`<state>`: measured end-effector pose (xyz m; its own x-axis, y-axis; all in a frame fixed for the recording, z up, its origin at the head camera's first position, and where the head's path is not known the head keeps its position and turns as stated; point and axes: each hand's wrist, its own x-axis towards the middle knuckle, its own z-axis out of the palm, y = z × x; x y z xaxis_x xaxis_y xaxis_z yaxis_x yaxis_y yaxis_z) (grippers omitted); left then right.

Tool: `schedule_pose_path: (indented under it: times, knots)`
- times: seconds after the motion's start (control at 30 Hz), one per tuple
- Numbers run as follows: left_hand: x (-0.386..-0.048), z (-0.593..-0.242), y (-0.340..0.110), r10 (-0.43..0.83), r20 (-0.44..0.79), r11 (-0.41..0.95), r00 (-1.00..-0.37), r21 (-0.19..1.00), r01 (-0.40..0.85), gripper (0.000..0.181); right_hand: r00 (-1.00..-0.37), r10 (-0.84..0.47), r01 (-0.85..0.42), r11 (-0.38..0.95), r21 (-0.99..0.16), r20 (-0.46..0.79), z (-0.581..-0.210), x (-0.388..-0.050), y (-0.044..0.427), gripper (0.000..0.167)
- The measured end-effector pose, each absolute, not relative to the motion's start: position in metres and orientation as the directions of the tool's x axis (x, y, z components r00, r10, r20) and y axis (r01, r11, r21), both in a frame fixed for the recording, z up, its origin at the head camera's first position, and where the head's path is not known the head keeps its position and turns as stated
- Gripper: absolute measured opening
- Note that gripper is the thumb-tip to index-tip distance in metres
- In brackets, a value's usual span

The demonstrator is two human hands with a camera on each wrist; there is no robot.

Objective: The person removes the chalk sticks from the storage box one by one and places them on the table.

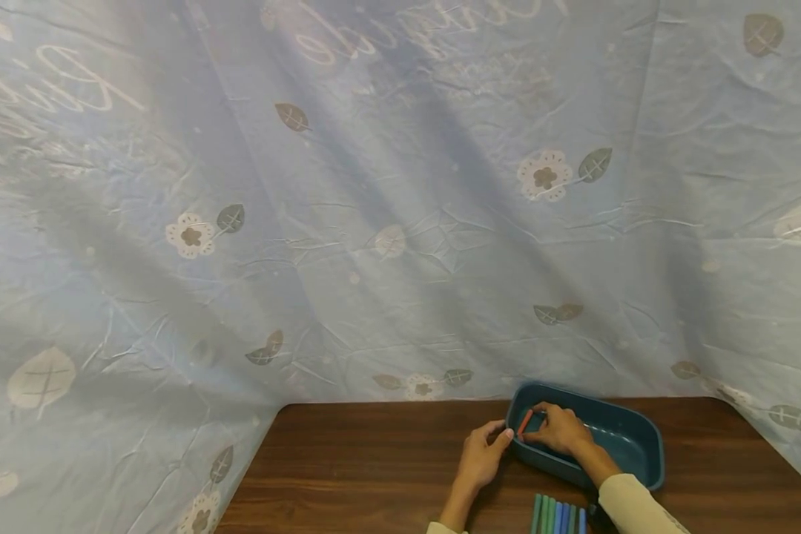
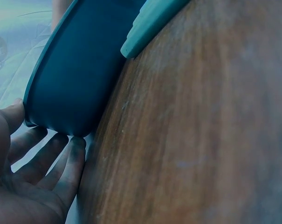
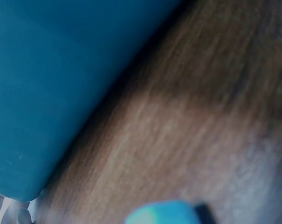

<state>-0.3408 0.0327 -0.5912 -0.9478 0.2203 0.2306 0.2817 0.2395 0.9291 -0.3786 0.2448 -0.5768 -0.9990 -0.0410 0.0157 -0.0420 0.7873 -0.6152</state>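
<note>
A dark teal plastic basin with rounded corners sits at the back right of the table. Inside its left end, my right hand pinches a short red stick between thumb and fingers, close to the end wall. My left hand holds the basin's left end from outside. In the left wrist view, its thumb is at the rim and its fingertips touch the outer wall. The right wrist view shows the basin's side wall, and the right hand is hidden there.
In front of the basin, several green and blue sticks lie side by side on the brown wooden table. A small black object is partly hidden by the right sleeve. Behind the table hangs a pale patterned cloth.
</note>
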Motion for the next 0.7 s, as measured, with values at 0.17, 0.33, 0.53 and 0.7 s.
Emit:
schedule_pose_path:
  times: [0.17,0.33,0.53,0.7]
  knots:
    - [-0.34,-0.589,0.033,0.213,0.241,0.257,-0.947,0.921,0.292,0.036,-0.999,-0.041,-0.049,0.787,-0.615,0.028,-0.574,-0.377,0.244,0.078]
    - [-0.342,-0.588,0.033,0.207,0.258,0.266,-0.944,0.913,0.308,0.035,-0.998,-0.044,-0.06,0.777,-0.627,0.042,-0.572,-0.377,0.247,0.078]
    - [-0.341,-0.589,0.033,0.208,0.269,0.272,-0.941,0.908,0.319,0.035,-0.997,-0.046,-0.076,0.774,-0.629,0.064,-0.566,-0.372,0.251,0.084]
    - [-0.34,-0.589,0.032,0.216,0.249,0.247,-0.944,0.922,0.299,0.036,-0.993,-0.049,-0.109,0.758,-0.643,0.111,-0.557,-0.36,0.252,0.078]
